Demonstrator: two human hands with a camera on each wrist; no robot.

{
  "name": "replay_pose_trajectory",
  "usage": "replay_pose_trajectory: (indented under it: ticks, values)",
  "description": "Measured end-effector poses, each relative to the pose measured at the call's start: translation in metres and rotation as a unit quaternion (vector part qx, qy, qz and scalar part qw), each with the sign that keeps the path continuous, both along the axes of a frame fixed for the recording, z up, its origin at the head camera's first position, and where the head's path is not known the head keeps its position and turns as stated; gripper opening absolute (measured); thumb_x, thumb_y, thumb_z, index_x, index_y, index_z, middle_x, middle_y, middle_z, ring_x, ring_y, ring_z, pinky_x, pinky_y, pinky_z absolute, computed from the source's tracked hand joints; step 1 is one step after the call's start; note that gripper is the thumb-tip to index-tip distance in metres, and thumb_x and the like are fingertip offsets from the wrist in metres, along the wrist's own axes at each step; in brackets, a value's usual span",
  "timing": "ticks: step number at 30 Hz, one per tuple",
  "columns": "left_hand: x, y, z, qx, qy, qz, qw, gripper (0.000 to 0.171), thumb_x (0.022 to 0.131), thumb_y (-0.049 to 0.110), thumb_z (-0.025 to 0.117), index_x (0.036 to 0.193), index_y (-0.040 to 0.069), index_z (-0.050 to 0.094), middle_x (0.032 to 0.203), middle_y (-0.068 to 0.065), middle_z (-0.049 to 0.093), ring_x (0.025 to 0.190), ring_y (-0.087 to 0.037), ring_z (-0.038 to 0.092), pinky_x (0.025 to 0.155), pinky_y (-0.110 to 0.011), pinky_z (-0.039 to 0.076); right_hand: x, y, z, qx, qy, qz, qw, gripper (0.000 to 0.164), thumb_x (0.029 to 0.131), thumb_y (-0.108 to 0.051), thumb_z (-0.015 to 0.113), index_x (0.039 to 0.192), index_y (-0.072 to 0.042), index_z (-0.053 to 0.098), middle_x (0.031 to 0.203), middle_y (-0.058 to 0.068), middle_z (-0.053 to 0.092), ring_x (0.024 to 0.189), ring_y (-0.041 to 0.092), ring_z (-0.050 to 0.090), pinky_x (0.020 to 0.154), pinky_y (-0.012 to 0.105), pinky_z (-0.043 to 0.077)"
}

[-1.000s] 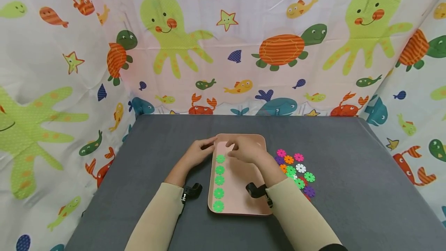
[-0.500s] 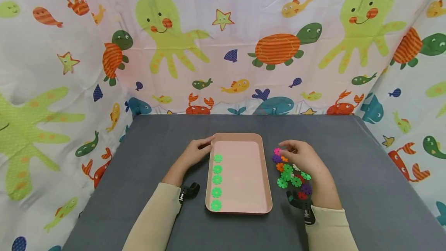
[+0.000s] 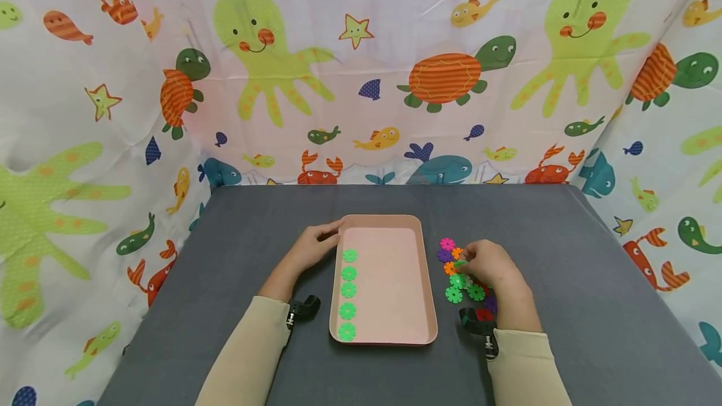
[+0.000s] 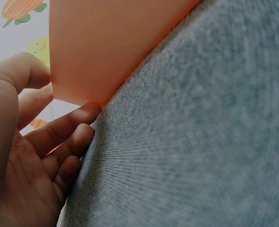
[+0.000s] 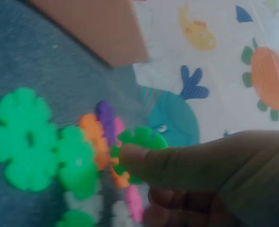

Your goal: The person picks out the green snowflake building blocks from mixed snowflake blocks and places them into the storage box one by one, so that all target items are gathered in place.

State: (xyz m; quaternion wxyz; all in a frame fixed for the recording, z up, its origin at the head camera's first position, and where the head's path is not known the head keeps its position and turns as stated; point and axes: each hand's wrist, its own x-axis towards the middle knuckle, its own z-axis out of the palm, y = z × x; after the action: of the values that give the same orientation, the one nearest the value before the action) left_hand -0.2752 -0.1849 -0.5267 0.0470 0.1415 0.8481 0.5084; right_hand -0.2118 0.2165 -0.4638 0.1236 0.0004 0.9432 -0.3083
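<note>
On the table lies a shallow pink tray point(image 3: 395, 287) with a column of several green notched plastic discs point(image 3: 348, 291) along its left side. My left hand point(image 3: 309, 248) rests against the tray's far left corner. In the left wrist view, its fingertips point(image 4: 89, 112) touch the outside of the tray wall point(image 4: 101, 47), low by the cloth. My right hand point(image 3: 492, 266) pinches a green notched disc point(image 5: 141, 139) between thumb and fingers, close over a loose pile of similar discs. The hand partly hides that pile.
Right of the tray, the pile holds green discs point(image 3: 454, 295), orange, purple point(image 3: 444, 255), pink point(image 3: 447, 244) and red ones point(image 3: 484, 314). A grey cloth point(image 3: 271, 205) covers the table. A curtain point(image 3: 338, 111) printed with sea animals stands behind and at both sides.
My right hand has moved from over the tray to the pile at the right and now holds a green disc. My left hand stays at the tray's corner. The head view has shifted slightly.
</note>
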Motion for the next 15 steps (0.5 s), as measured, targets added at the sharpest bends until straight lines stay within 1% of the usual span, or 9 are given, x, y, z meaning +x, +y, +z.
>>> replay_pose_trajectory:
  ticks: [2, 4, 7, 9, 11, 13, 15]
  values:
    - [0.000, 0.000, 0.001, 0.004, 0.002, -0.005, 1.0000, 0.046, 0.104, 0.019, 0.064, 0.149, 0.020, 0.057, 0.148, -0.011, 0.056, 0.135, -0.030, 0.052, 0.107, -0.050, 0.044, 0.003, -0.002, 0.009, 0.001, 0.013, -0.001, 1.000, 0.013, 0.089, -0.015, 0.079, 0.090, -0.002, 0.075, 0.087, 0.010, 0.068, 0.071, 0.023, 0.058, 0.061, 0.038, 0.049]
    - [0.001, -0.001, 0.001, 0.007, 0.003, -0.009, 0.9999, 0.046, 0.104, 0.019, 0.063, 0.150, 0.019, 0.057, 0.147, -0.013, 0.056, 0.135, -0.031, 0.053, 0.106, -0.050, 0.045, 0.007, -0.004, 0.019, -0.015, 0.023, -0.005, 1.000, 0.018, 0.091, -0.017, 0.078, 0.098, -0.001, 0.076, 0.091, 0.010, 0.070, 0.075, 0.025, 0.060, 0.063, 0.038, 0.051]
    - [0.000, 0.000, 0.001, 0.007, 0.001, -0.007, 1.0000, 0.046, 0.104, 0.019, 0.063, 0.149, 0.019, 0.057, 0.146, -0.012, 0.057, 0.134, -0.029, 0.054, 0.105, -0.049, 0.046, 0.010, -0.012, 0.031, -0.088, 0.029, 0.001, 0.996, 0.030, 0.094, -0.018, 0.076, 0.115, 0.003, 0.072, 0.092, 0.012, 0.071, 0.079, 0.032, 0.065, 0.068, 0.043, 0.056]
    - [-0.001, 0.000, 0.001, 0.008, -0.002, -0.004, 1.0000, 0.045, 0.104, 0.020, 0.064, 0.149, 0.021, 0.058, 0.146, -0.011, 0.058, 0.133, -0.028, 0.055, 0.105, -0.048, 0.046, 0.011, -0.021, 0.035, -0.157, 0.022, 0.015, 0.987, 0.036, 0.095, -0.015, 0.075, 0.124, 0.004, 0.067, 0.090, 0.012, 0.071, 0.082, 0.035, 0.069, 0.074, 0.045, 0.059]
    - [-0.001, 0.000, 0.001, 0.011, -0.001, -0.002, 0.9999, 0.045, 0.104, 0.019, 0.064, 0.148, 0.020, 0.058, 0.144, -0.012, 0.059, 0.131, -0.029, 0.056, 0.104, -0.049, 0.047, 0.011, -0.032, 0.035, -0.217, 0.007, 0.039, 0.975, 0.037, 0.096, -0.012, 0.074, 0.127, 0.005, 0.066, 0.088, 0.013, 0.071, 0.084, 0.038, 0.071, 0.079, 0.048, 0.060]
    - [-0.001, 0.000, 0.001, 0.009, 0.000, -0.001, 1.0000, 0.045, 0.103, 0.019, 0.065, 0.148, 0.020, 0.059, 0.143, -0.012, 0.060, 0.130, -0.029, 0.056, 0.104, -0.049, 0.046, 0.013, -0.046, 0.035, -0.255, -0.009, 0.081, 0.964, 0.035, 0.096, -0.007, 0.073, 0.127, 0.007, 0.066, 0.089, 0.015, 0.072, 0.086, 0.040, 0.072, 0.080, 0.048, 0.060]
    - [-0.001, 0.000, 0.001, 0.007, 0.001, -0.001, 1.0000, 0.045, 0.103, 0.019, 0.065, 0.148, 0.020, 0.059, 0.143, -0.012, 0.060, 0.130, -0.029, 0.056, 0.104, -0.049, 0.046, 0.017, -0.062, 0.033, -0.270, -0.031, 0.127, 0.954, 0.029, 0.096, -0.003, 0.072, 0.123, 0.007, 0.069, 0.088, 0.016, 0.073, 0.086, 0.041, 0.072, 0.080, 0.045, 0.060]
